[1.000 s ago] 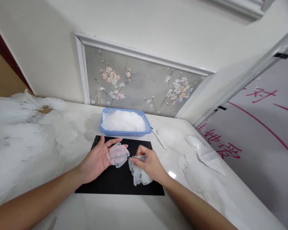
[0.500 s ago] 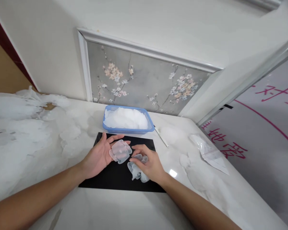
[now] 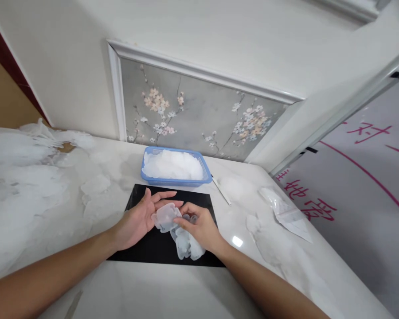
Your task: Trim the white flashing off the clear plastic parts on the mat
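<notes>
My left hand (image 3: 138,223) is palm up, its fingers stretched out and spread. A thin translucent, frosted plastic piece (image 3: 165,218) with a wavy outline lies against its lower fingers. My right hand (image 3: 199,223) pinches the right edge of that piece between thumb and fingertips. Under the right hand hangs a bunch of similar plastic pieces (image 3: 186,244), partly hidden by the fingers; whether they are gripped or lie on the mat I cannot tell. Both hands are over a black mat (image 3: 142,248).
Behind the mat stands a blue basket (image 3: 176,181) heaped with white translucent pieces. A thin white tool (image 3: 222,190) lies beside it. Large piles of frosted pieces (image 3: 23,212) cover the left of the table. A clear plastic bag (image 3: 287,215) lies at the right, before a whiteboard (image 3: 362,212).
My right hand has moved left and its thumb and fingers have closed on the edge of the piece at my left hand. The bunch beneath has shifted slightly left and down.
</notes>
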{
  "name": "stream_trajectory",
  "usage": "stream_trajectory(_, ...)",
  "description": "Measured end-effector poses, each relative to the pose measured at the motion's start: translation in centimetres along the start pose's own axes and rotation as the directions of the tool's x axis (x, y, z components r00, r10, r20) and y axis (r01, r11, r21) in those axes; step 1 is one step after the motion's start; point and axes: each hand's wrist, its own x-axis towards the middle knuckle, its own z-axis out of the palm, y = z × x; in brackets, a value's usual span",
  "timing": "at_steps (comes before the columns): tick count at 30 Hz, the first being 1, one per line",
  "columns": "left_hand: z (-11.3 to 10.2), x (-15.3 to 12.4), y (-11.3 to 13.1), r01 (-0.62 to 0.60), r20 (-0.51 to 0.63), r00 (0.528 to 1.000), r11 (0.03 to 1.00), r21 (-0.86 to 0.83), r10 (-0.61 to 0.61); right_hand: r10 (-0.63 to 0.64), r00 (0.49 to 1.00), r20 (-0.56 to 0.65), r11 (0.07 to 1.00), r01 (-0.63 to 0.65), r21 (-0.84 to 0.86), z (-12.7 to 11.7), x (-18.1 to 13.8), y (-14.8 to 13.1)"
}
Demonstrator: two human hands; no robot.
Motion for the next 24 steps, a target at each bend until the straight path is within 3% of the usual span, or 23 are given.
stream_trajectory(2, -0.7, 0.0, 0.1, -0.083, -0.041, 0.993, 0.906, 0.414, 0.110, -0.016, 1.000, -0.013, 0.998, 0.015, -0.058, -0.3, 0.0, -0.2)
stream_trajectory(3, -1.2, 0.0, 0.1, -0.113, -0.052, 0.980, 0.751, 0.651, 0.193, -0.042, 0.999, -0.034, 0.993, 0.038, -0.109, -0.6, 0.1, -0.4)
stream_trajectory(5, -2.2, 0.0, -0.2, -0.078, -0.024, 0.940, 0.281, 0.956, 0.340, -0.127, 0.987, -0.099, 0.967, 0.101, -0.233, -1.8, 0.6, -1.0)
stream_trajectory(6, -2.7, 0.0, -0.5, -0.027, -0.002, 0.929, 0.072, 0.997, 0.369, -0.186, 0.974, -0.129, 0.944, 0.141, -0.297, -2.4, 1.2, -1.4)
stream_trajectory(7, -3.1, 0.1, -0.8, 0.024, 0.007, 0.925, -0.075, 0.997, 0.380, -0.257, 0.954, -0.153, 0.913, 0.187, -0.363, -3.2, 2.1, -1.9)
stream_trajectory(9, -3.5, 0.2, -1.4, 0.061, 0.021, 0.933, -0.215, 0.975, 0.358, -0.426, 0.888, -0.172, 0.811, 0.291, -0.507, -4.4, 4.6, -3.2)
stream_trajectory(12, -3.7, 0.3, -1.8, 0.053, 0.016, 0.960, -0.238, 0.970, 0.280, -0.657, 0.742, -0.136, 0.556, 0.355, -0.751, -5.1, 10.0, -5.3)
stream_trajectory(14, -3.8, 0.3, -1.8, 0.064, -0.011, 0.970, -0.215, 0.975, 0.243, -0.707, 0.697, -0.122, 0.444, 0.303, -0.843, -4.3, 13.5, -6.1)
stream_trajectory(16, -3.9, 0.3, -1.6, 0.077, -0.034, 0.972, -0.181, 0.981, 0.233, -0.667, 0.740, -0.090, 0.387, 0.240, -0.890, -2.4, 16.1, -6.1)
stream_trajectory(19, -4.3, 0.2, -1.4, 0.093, -0.057, 0.967, -0.136, 0.986, 0.249, -0.437, 0.899, 0.041, 0.348, 0.211, -0.913, 1.6, 17.4, -4.9)
stream_trajectory(22, -4.6, 0.2, -1.6, 0.105, -0.069, 0.962, -0.124, 0.987, 0.265, -0.348, 0.924, 0.156, 0.342, 0.280, -0.897, 4.5, 16.5, -3.4)
stream_trajectory(24, -4.6, 0.3, -1.8, 0.106, -0.071, 0.960, -0.121, 0.987, 0.269, -0.325, 0.914, 0.242, 0.331, 0.349, -0.877, 4.9, 15.7, -2.9)
